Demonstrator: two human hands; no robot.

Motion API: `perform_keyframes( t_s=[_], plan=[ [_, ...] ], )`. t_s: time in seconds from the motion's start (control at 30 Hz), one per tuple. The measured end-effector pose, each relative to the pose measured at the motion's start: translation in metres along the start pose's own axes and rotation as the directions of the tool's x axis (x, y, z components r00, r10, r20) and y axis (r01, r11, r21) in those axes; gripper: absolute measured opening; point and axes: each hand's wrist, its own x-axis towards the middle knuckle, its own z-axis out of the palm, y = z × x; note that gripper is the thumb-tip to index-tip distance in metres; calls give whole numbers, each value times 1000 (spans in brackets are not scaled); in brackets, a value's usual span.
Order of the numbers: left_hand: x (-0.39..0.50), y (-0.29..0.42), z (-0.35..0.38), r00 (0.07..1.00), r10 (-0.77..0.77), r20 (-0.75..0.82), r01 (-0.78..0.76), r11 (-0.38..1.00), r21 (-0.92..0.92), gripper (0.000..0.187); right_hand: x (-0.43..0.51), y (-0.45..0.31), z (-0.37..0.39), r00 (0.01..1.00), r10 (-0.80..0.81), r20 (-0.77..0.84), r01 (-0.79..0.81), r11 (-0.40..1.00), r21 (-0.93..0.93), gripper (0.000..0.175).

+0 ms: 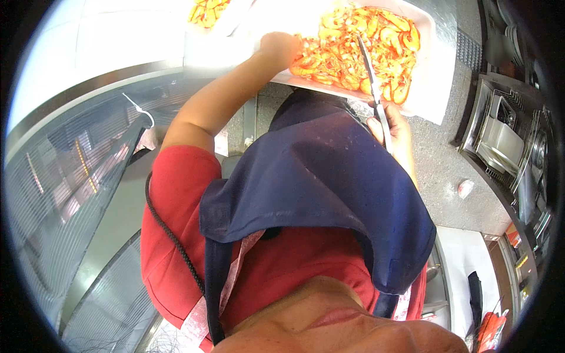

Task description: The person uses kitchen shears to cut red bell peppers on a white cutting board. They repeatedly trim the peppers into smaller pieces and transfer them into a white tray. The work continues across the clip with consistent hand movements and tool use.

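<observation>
A pale, shallow tray (428, 33) full of orange cooked shrimp (353, 57) lies before me, its left part washed out by glare. My right hand (393, 125) is at the tray's near right corner, its fingers around a long, narrow metal utensil (371, 73). The utensil's tapered tip lies over the shrimp; whether it is tongs, scissors or a knife, I cannot tell. My left hand (279, 46) reaches to the left end of the shrimp. Glare hides its fingers and anything they may hold.
More shrimp (208, 12) lie at the top left, partly cut off by the frame. Ribbed translucent sheeting (57, 185) hangs on the left. Metal racks with containers (503, 141) stand on the right over a grey speckled floor (441, 172). A small whitish scrap (465, 188) lies there.
</observation>
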Motion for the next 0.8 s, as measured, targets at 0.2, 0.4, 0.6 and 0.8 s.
perform_keyframes(
  t_s=[0.2, 0.4, 0.6, 0.8],
  plan=[
    [17, -22, 12, 967, -18, -253, -17, 991, -136, 15, -6, -4, -1, 1000, -6, 7, 5, 998, 68, 36],
    [31, -20, 17, 978, -107, -178, 83, 988, -133, 17, -3, 8, 1, 1000, -18, 18, 17, 997, 69, 36],
    [31, -24, 20, 982, -101, -159, 67, 977, -204, 17, -6, -4, 3, 998, -24, 57, 19, 996, 85, 38],
    [-9, -36, -31, 996, -85, -31, 30, 633, -774, 23, -2, 8, 0, 998, -49, 50, 49, 999, -1, 48]
  ],
)
